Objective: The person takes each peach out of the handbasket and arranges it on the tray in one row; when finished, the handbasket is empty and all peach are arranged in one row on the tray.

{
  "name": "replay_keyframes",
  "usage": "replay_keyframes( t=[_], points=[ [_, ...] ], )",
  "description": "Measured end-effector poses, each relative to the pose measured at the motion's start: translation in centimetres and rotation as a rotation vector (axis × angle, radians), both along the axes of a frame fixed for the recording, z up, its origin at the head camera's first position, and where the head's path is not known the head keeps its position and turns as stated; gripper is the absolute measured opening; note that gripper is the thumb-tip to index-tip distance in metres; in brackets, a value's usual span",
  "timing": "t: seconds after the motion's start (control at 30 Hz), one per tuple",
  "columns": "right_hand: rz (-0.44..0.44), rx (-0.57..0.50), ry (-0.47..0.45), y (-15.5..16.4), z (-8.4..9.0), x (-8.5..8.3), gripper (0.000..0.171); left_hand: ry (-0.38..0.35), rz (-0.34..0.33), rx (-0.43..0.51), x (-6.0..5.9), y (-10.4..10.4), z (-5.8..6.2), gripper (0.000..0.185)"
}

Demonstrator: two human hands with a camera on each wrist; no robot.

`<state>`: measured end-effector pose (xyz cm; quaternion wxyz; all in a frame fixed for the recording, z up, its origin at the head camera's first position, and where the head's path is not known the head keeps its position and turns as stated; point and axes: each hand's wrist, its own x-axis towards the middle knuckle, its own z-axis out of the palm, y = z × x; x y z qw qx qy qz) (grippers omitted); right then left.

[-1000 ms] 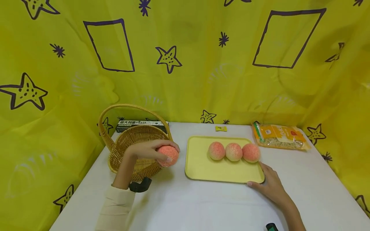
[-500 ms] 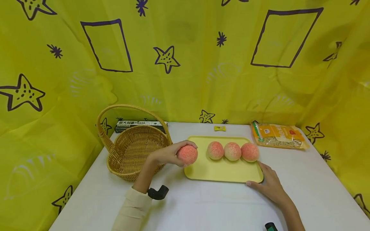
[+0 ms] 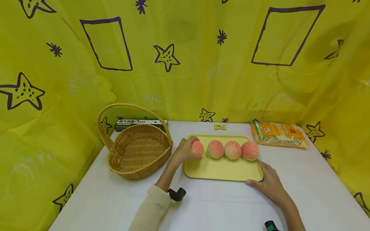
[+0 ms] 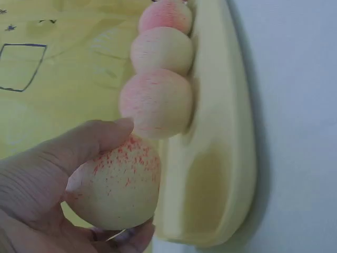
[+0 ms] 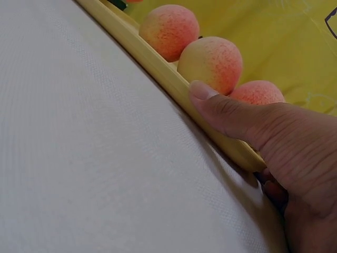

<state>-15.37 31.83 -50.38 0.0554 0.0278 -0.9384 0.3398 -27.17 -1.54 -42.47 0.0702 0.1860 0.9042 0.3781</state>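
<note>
My left hand [image 3: 186, 150] holds a pink-and-cream peach [image 4: 118, 184] over the left end of a yellow tray [image 3: 219, 171], thumb on one side and fingers curled round the other. Three more peaches stand in a row on the tray: a left one [image 3: 215, 149], a paler middle one [image 3: 232, 150] and a right one [image 3: 250, 150]. At the tray's front right corner, my right hand [image 3: 271, 186] grips the rim. Its thumb [image 5: 226, 110] lies along the edge in the right wrist view, with the other fingers mostly hidden.
A wicker basket [image 3: 138, 150] with a tall handle stands left of the tray. Behind it lies a pasta box [image 3: 121, 125]. A small yellow packet [image 3: 220, 127] and an orange bag [image 3: 278, 134] lie along the back of the white table [image 3: 202, 208], before a yellow curtain.
My left hand has carried the peach rightward from beside the basket to over the tray's left end. The right hand has stayed at the tray's corner.
</note>
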Motion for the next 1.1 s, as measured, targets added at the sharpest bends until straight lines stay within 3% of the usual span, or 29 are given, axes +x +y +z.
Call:
replay_keyframes(
  t=[0.23,0.4,0.53,0.67,0.77,1.1],
  points=[
    [0.003,-0.010,-0.001,-0.2,0.1,-0.4,0.103,0.050,0.087,-0.055,-1.0,1.0,-2.1,0.067],
    [0.011,-0.006,0.018,0.0,0.4,-0.6,0.103,0.079,0.122,-0.102,-1.3,1.7,-2.4,0.073],
    [0.012,-0.013,0.029,0.0,0.4,-0.6,0.102,0.030,0.085,-0.100,-1.4,1.5,-2.0,0.082],
    [0.013,-0.017,0.025,-0.1,0.2,-0.5,0.102,-0.045,-0.031,-0.071,-1.4,0.4,-1.4,0.084],
    [0.009,-0.010,0.019,0.0,-0.1,-0.4,0.103,-0.055,-0.090,-0.051,-1.4,-0.1,-1.2,0.083],
    [0.016,-0.006,0.012,0.2,-0.3,0.1,0.102,-0.012,0.019,0.004,-1.5,0.7,-2.8,0.077]
  ],
)
